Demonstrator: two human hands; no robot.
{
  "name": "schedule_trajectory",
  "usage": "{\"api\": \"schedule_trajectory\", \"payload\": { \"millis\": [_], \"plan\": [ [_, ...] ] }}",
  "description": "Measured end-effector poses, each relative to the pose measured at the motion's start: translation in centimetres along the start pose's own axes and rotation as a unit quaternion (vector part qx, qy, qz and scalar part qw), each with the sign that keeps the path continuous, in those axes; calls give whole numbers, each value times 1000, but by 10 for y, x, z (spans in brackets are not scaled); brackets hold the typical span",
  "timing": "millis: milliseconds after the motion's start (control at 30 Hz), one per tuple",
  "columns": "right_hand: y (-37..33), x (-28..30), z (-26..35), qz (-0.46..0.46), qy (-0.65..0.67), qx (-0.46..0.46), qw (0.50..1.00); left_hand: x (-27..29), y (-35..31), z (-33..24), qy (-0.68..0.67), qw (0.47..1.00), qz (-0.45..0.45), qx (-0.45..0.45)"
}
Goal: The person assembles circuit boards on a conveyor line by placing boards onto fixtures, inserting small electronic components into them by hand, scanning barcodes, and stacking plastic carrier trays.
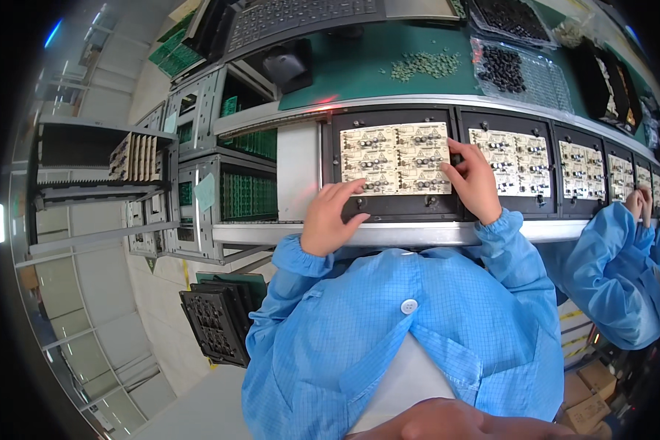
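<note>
A cream-coloured circuit board [397, 158] with several small dark components lies in a black carrier frame [389, 207] on the line in front of me. My left hand [331, 218] is at the board's lower left corner, its fingers spread and the fingertips on the near edge. At the right edge is my right hand [474, 180], thumb and forefinger apart, fingertips touching the board's side. Neither hand grips anything that I can see. To the right, a second populated board [512, 163] sits in its own black carrier.
Small greenish parts [427, 66] lie loose on the green mat [367, 70]. Beyond are a clear tray with black components [502, 70], a mouse [284, 66] and a keyboard [301, 22]. Racks of green boards [248, 196] stand left. A co-worker's blue sleeve [601, 242] is at right.
</note>
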State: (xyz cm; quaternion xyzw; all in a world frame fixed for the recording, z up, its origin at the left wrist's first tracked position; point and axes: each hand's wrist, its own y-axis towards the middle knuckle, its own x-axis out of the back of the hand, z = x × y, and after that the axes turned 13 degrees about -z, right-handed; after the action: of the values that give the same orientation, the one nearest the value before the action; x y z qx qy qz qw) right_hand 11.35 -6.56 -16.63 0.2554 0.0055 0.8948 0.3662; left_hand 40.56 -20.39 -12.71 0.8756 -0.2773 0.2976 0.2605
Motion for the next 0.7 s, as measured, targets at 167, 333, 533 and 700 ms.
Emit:
{"api": "schedule_trajectory", "payload": {
  "millis": [167,333,533,700],
  "plan": [
    [2,-10,11,-42,-188,113,975,-16,-7,14,154,978,-79,-117],
    [-19,7,21,72,-75,128,986,-33,-6,17,190,970,-115,-101],
    [-45,-11,15,-16,-133,227,965,-13,28,21,139,982,-117,-51],
    [-49,-23,17,-67,-175,194,963,-13,48,51,197,965,-154,-78]
  ]
}}
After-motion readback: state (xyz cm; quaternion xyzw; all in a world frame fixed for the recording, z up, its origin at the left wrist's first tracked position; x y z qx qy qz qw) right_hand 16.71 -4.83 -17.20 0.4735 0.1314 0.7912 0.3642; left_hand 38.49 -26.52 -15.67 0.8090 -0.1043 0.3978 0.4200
